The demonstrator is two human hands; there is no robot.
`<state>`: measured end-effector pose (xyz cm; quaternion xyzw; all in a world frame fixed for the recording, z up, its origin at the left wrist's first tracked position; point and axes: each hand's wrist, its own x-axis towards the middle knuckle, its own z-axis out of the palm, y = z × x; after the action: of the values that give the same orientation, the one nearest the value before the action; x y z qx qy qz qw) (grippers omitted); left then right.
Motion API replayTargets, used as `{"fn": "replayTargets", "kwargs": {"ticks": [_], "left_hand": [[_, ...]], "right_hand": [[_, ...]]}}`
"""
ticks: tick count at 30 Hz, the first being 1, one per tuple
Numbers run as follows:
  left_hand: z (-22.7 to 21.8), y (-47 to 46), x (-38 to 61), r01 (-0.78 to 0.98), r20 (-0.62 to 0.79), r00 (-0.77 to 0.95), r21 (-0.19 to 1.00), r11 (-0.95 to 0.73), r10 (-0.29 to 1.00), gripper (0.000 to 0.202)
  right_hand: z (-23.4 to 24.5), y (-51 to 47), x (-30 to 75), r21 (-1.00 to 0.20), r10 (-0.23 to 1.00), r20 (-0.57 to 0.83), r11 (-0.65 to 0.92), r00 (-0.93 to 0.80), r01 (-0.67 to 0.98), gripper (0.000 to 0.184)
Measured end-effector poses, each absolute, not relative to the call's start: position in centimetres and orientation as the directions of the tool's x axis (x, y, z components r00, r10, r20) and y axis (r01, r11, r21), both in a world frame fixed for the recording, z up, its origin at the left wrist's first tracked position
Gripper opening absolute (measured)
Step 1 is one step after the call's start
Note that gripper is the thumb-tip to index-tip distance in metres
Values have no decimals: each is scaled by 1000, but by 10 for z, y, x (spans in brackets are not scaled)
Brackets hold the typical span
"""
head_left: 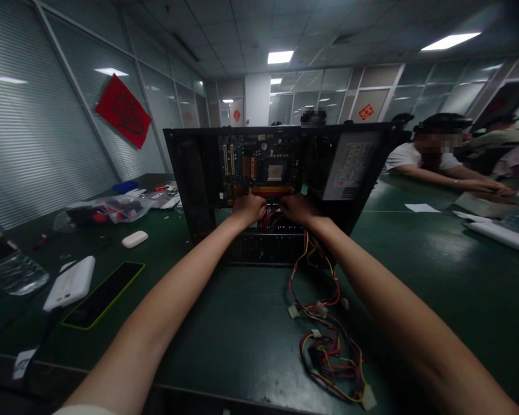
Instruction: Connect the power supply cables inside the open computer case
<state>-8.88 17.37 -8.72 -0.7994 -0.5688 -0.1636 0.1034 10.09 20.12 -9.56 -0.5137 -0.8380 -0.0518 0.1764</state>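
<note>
An opened black computer case (185, 190) stands on the green table in front of me, its inside facing me. Both of my hands reach into it, at the lower edge of the motherboard (259, 155). My left hand (248, 210) is closed at the left end of the orange and yellow memory slots (274, 189). Fingers curled, my right hand (300, 208) is at their right end. What the fingertips hold or press is hidden. Red and dark wires (269, 220) show between the hands. The power supply (349, 164) sits at the case's upper right.
Bundled power cables (328, 346) with white connectors spill onto the table. To the left lie a phone (106, 294), a white power bank (71, 282), a white earbud case (135, 238), a plastic bag (104, 213) and a water bottle (8, 262). A person (436, 155) sits at right.
</note>
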Motion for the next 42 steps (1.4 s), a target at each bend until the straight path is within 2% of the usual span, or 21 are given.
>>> {"fn": "replayTargets", "kwargs": {"ticks": [11,18,22,28,34,38,40,42], "left_hand": [[-91,172,-113,925,357,244,194,-327,902,30],[-100,174,-115,863,184,405,247,-441,895,27],[-100,171,-117,855,160,423,253,-452,892,32],[-97,169,-119,855,152,422,260,-448,894,34],[-96,169,-119,840,164,440,274,-469,883,33],[-94,169,-123,840,183,425,284,-462,886,36],[-93,169,-127,834,187,429,295,-467,884,36],[-92,169,-130,825,187,433,311,-472,882,35]], "right_hand": [[-100,196,110,-165,814,325,550,-481,819,30],[-103,184,119,-206,789,239,611,-566,764,34],[-100,179,117,-195,791,172,611,-587,767,32],[-93,162,112,-148,837,121,547,-534,824,37],[-89,132,110,-93,877,142,474,-459,876,69],[-94,113,112,62,850,175,494,-497,867,82],[-101,107,113,141,826,208,504,-523,852,82],[-107,105,112,162,821,250,487,-513,858,80]]}}
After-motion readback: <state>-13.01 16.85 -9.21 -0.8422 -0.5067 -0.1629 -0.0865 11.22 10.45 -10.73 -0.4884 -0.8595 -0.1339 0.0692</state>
